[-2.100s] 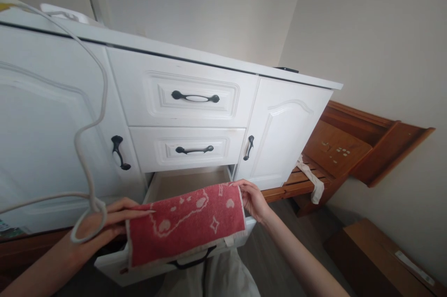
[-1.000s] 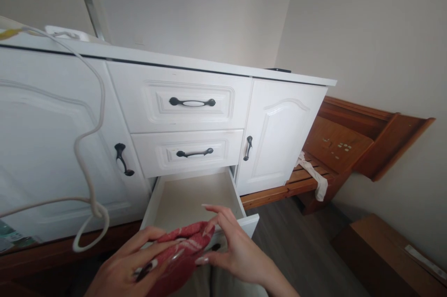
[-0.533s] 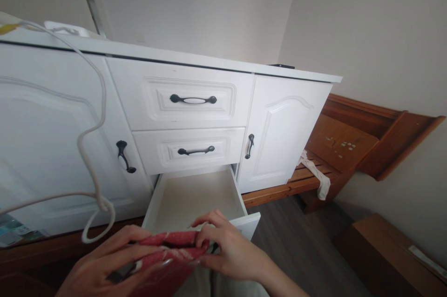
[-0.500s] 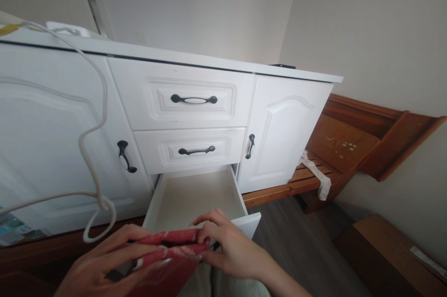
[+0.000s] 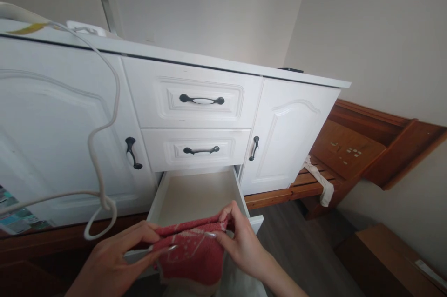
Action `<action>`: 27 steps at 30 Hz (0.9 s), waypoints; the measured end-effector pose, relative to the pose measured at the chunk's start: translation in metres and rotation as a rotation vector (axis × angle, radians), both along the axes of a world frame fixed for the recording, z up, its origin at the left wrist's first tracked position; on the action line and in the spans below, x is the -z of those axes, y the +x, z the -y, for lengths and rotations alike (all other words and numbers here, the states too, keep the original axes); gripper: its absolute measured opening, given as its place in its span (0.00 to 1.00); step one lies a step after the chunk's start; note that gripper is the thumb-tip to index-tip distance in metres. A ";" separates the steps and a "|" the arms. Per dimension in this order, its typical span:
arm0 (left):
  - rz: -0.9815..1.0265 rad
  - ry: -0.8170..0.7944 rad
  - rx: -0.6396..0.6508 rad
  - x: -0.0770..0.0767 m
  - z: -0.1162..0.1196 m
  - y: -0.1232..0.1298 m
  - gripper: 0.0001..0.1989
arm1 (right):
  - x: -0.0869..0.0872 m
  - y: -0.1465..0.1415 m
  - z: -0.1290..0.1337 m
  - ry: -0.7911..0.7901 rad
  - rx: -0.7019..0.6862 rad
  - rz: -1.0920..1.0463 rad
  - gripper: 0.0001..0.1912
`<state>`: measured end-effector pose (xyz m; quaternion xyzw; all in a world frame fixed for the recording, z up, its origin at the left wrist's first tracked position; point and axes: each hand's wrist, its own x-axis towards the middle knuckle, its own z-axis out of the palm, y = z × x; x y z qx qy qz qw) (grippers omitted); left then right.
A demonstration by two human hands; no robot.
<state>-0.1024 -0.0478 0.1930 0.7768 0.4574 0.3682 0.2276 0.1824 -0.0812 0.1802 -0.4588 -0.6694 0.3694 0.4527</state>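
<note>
A red cloth [image 5: 193, 256] with a pale pattern and a pale lower edge hangs between my hands, its top folded over. My left hand [image 5: 120, 255] pinches the cloth's left end between thumb and fingers. At the right end, my right hand [image 5: 240, 243] grips the upper edge, thumb on the near side. Both hands are in front of the pulled-out bottom drawer [image 5: 199, 194], whose visible floor is bare and pale. The cloth and hands hide most of the drawer's front.
Above the open drawer, the white cabinet has two closed drawers with dark handles [image 5: 201, 99]. A looped white cable [image 5: 101, 171] hangs at left. To the right stand a wooden bench [image 5: 349, 148] with a white cloth [image 5: 323, 183] and a cardboard box [image 5: 387, 259].
The red cloth has been spread wider and now hangs down with its patterned face showing. My right hand has moved right and slightly up. The view has shifted slightly left.
</note>
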 end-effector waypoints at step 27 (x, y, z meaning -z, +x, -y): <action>-0.056 0.283 0.344 0.016 0.052 0.099 0.19 | -0.019 0.023 0.057 -0.327 -0.296 -0.005 0.23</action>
